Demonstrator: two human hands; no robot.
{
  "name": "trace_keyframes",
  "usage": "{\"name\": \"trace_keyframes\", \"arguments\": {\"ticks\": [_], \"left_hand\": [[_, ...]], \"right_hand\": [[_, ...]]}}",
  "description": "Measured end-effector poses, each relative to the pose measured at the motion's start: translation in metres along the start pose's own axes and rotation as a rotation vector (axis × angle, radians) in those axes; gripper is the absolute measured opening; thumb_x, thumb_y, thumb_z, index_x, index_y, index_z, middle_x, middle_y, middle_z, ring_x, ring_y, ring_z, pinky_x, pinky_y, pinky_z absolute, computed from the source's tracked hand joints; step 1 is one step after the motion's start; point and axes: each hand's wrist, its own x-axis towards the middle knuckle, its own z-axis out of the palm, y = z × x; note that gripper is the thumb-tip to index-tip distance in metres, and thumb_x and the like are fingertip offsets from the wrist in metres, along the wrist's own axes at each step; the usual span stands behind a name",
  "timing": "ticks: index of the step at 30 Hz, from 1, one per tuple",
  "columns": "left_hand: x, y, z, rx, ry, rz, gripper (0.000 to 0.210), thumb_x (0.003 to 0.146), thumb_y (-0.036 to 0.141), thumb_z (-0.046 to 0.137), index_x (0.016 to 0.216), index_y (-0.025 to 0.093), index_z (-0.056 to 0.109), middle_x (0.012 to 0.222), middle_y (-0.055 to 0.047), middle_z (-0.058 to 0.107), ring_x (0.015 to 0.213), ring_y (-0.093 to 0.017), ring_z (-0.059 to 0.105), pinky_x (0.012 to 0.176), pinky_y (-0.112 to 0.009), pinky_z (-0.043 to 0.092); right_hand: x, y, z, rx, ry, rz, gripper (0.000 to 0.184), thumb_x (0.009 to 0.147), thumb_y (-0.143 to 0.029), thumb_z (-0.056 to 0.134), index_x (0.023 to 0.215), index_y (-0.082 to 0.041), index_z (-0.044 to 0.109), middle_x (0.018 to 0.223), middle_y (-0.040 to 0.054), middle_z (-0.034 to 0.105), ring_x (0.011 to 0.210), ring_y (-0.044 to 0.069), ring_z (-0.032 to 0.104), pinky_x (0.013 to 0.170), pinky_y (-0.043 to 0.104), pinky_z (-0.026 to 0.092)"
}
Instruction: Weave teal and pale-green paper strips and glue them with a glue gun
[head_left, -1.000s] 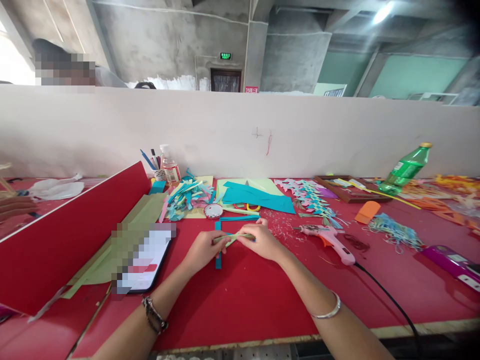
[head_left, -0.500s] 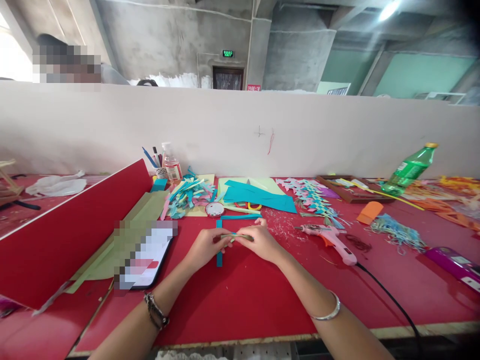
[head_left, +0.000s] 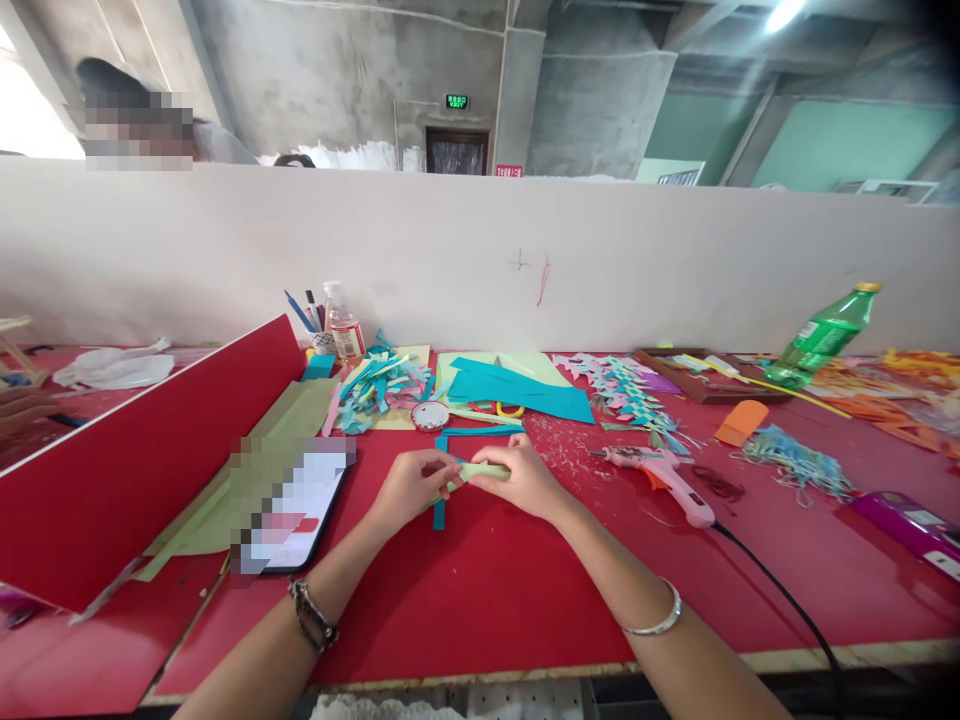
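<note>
Single head-worn camera looked forward and down from wearer's own viewpoint. Forearms [head_left: 341,560] rose from bottom edge; left hand [head_left: 409,488] and right hand [head_left: 526,482] sat near mid-frame, fairly close. Red table [head_left: 795,570] spread below, pale partition [head_left: 412,250] crossed beyond, concrete wall [head_left: 315,80] stood farther off.

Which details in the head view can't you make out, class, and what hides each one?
All in the head view:
- Pale green strip: partly covered by the fingers of the left hand and right hand.
- Upright blue strip: its middle is behind the left hand.
- Phone: screen partly pixelated.
- Scissors: middle under the blue sheets.
- Purple device: cut off by the right edge.
</note>
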Motion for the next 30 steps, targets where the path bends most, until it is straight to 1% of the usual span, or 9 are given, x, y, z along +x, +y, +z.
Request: {"name": "trace_keyframes", "arguments": {"ticks": [2, 3, 7, 10, 15, 18, 23, 26, 30], "left_hand": [[0.001, 0.000, 0.000, -0.022, 0.016, 0.001, 0.027, 0.071, 0.039, 0.053, 0.067, 0.014, 0.062, 0.057, 0.000, 0.063, 0.049, -0.011, 0.055, 0.049, -0.019, 0.042], [0.001, 0.000, 0.000, -0.038, 0.029, -0.001, 0.028, 0.071, 0.040, 0.053, 0.068, 0.015, 0.062, 0.059, -0.001, 0.064, 0.050, -0.012, 0.057, 0.051, -0.020, 0.043], [0.002, -0.003, 0.000, -0.100, 0.023, -0.005, 0.031, 0.068, 0.045, 0.056, 0.075, 0.015, 0.062, 0.066, -0.003, 0.067, 0.053, -0.014, 0.060, 0.054, -0.022, 0.046], [0.003, -0.005, 0.000, -0.125, 0.012, 0.007, 0.033, 0.066, 0.045, 0.059, 0.078, 0.015, 0.062, 0.066, -0.003, 0.067, 0.054, -0.014, 0.061, 0.055, -0.023, 0.046], [0.002, -0.002, -0.001, -0.143, 0.066, -0.010, 0.032, 0.065, 0.046, 0.060, 0.069, 0.014, 0.061, 0.061, -0.002, 0.066, 0.053, -0.014, 0.060, 0.055, -0.022, 0.046], [0.002, -0.002, -0.002, -0.160, 0.088, -0.005, 0.032, 0.065, 0.046, 0.060, 0.067, 0.014, 0.060, 0.064, -0.002, 0.066, 0.050, -0.012, 0.058, 0.053, -0.022, 0.045], [0.003, -0.006, -0.004, -0.171, 0.086, -0.004, 0.032, 0.068, 0.046, 0.059, 0.068, 0.014, 0.061, 0.067, -0.003, 0.067, 0.048, -0.011, 0.057, 0.052, -0.022, 0.045], [0.004, -0.005, -0.005, -0.190, 0.102, -0.021, 0.032, 0.067, 0.046, 0.059, 0.070, 0.014, 0.061, 0.068, -0.004, 0.068, 0.047, -0.012, 0.057, 0.052, -0.023, 0.045], [0.004, -0.003, -0.006, -0.200, 0.105, -0.030, 0.032, 0.067, 0.046, 0.059, 0.069, 0.014, 0.061, 0.068, -0.004, 0.068, 0.047, -0.011, 0.057, 0.052, -0.022, 0.044]], "right_hand": [[0.000, 0.001, -0.002, 0.042, 0.010, -0.020, 0.025, 0.077, -0.044, 0.051, 0.088, -0.025, 0.063, 0.085, 0.0001, 0.066, 0.077, 0.016, 0.050, 0.071, 0.027, 0.032], [0.001, 0.002, -0.004, 0.059, 0.003, -0.034, 0.023, 0.078, -0.042, 0.050, 0.087, -0.024, 0.063, 0.085, 0.0002, 0.066, 0.076, 0.015, 0.051, 0.071, 0.026, 0.033], [0.003, 0.005, -0.005, 0.097, -0.039, -0.057, 0.027, 0.082, -0.039, 0.044, 0.077, -0.022, 0.064, 0.074, 0.0003, 0.066, 0.065, 0.014, 0.052, 0.064, 0.024, 0.034], [0.004, 0.005, -0.004, 0.098, -0.041, -0.047, 0.031, 0.083, -0.040, 0.042, 0.074, -0.021, 0.064, 0.068, -0.0002, 0.065, 0.060, 0.012, 0.051, 0.062, 0.024, 0.034], [0.004, 0.003, -0.001, 0.079, 0.027, -0.038, 0.032, 0.083, -0.041, 0.043, 0.068, -0.020, 0.062, 0.062, -0.0011, 0.061, 0.058, 0.012, 0.047, 0.062, 0.024, 0.032], [0.003, 0.003, 0.000, 0.119, 0.067, -0.040, 0.034, 0.081, -0.043, 0.045, 0.063, -0.019, 0.061, 0.058, -0.0014, 0.058, 0.054, 0.011, 0.045, 0.057, 0.023, 0.031], [0.002, 0.008, -0.001, 0.252, 0.046, 0.038, 0.033, 0.077, -0.046, 0.048, 0.065, -0.018, 0.061, 0.054, -0.0017, 0.053, 0.049, 0.010, 0.043, 0.047, 0.022, 0.029], [0.002, 0.010, -0.005, 0.277, 0.041, 0.074, 0.031, 0.076, -0.045, 0.049, 0.067, -0.018, 0.063, 0.053, -0.0016, 0.053, 0.049, 0.010, 0.043, 0.045, 0.021, 0.029], [0.003, 0.011, -0.010, 0.257, 0.060, 0.076, 0.030, 0.075, -0.045, 0.050, 0.067, -0.019, 0.064, 0.056, -0.0006, 0.056, 0.051, 0.012, 0.045, 0.046, 0.022, 0.030]]}}
